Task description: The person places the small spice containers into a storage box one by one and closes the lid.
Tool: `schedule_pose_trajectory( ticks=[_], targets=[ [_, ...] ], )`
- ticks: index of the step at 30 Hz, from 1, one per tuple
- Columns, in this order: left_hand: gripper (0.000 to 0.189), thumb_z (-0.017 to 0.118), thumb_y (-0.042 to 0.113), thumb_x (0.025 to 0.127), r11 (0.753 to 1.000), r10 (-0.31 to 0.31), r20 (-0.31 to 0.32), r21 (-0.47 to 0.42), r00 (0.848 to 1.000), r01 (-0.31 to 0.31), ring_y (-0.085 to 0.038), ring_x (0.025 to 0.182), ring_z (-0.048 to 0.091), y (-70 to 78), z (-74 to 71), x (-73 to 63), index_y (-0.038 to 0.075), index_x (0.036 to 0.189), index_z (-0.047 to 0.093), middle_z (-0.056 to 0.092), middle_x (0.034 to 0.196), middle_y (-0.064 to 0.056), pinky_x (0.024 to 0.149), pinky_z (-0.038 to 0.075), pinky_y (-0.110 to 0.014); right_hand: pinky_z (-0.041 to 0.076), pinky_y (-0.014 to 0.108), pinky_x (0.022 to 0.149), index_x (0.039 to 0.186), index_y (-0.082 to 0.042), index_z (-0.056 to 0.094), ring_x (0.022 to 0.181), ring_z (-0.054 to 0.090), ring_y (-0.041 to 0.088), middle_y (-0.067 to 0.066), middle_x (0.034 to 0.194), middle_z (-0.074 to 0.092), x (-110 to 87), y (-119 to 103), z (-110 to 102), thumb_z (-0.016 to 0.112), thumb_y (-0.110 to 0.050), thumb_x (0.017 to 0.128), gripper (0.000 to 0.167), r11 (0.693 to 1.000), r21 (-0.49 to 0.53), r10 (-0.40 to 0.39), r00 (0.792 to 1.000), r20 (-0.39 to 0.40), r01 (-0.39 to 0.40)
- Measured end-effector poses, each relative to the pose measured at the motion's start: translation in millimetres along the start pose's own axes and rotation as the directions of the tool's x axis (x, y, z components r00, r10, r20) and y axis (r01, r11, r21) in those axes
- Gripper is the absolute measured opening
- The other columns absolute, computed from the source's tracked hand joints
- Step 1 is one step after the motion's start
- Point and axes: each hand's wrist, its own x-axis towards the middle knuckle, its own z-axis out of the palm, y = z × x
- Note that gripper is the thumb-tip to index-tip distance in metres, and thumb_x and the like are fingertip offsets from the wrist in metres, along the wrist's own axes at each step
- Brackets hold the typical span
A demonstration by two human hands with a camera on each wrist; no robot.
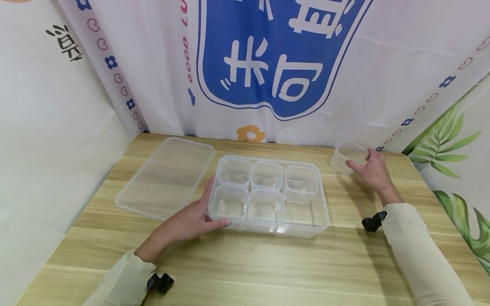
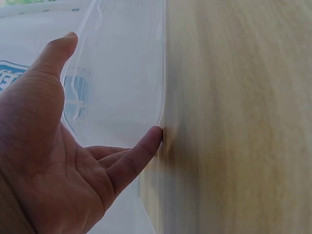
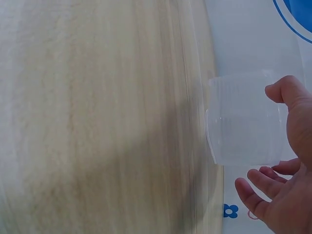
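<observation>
Near the middle of the wooden table is a clear plastic box [image 1: 302, 231]. Small clear cups stand inside it: a left cup [image 1: 234, 171], a middle cup [image 1: 266, 175] and a right cup [image 1: 301, 185] along the back, and two more at the front left and front middle. My left hand [image 1: 193, 219] touches the box's left end with extended fingers, its thumb by the front wall. In the left wrist view, the little finger lies at the box's lower edge. Far right, my right hand [image 1: 373, 172] holds another small clear cup [image 1: 344, 159] between thumb and fingers.
A translucent flat lid [image 1: 164, 176] lies on the table [image 1: 245, 272] left of the box. Behind the table's far edge hangs a printed cloth [image 1: 168, 85]. More cloth, printed with green leaves [image 1: 451, 144], hangs at the right.
</observation>
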Motion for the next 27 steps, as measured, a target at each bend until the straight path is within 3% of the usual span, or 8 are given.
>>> schedule_pose_trajectory(
  ticks=[10,27],
  targets=[
    [0.123,0.077,0.052,0.091,1.0,-0.001,-0.004,0.013,1.0,0.001,-0.022,0.095,0.062,0.1,-0.7,-0.7,0.03,0.162,-0.021,0.057,0.135,-0.022,0.077,0.051,-0.04,0.033,0.066,0.104,0.155,0.017,0.01,0.129,0.037,0.056,0.043,0.146,0.023,-0.2,-1.8,-3.4,0.063,-0.051,0.099,0.102,0.999,0.0,0.037,0.999,0.027,-0.037],
    [0.123,0.077,0.051,0.091,1.0,-0.013,0.004,0.001,1.0,0.013,-0.022,0.088,0.061,0.6,-1.3,-1.5,0.031,0.162,-0.021,0.057,0.133,-0.023,0.069,0.051,-0.038,0.038,0.062,0.1,0.147,0.014,0.026,0.131,0.038,0.049,0.037,0.151,0.026,-1.8,-0.2,-5.2,0.065,-0.05,0.098,0.09,0.997,0.059,0.046,0.999,0.002,-0.046]
  ],
)
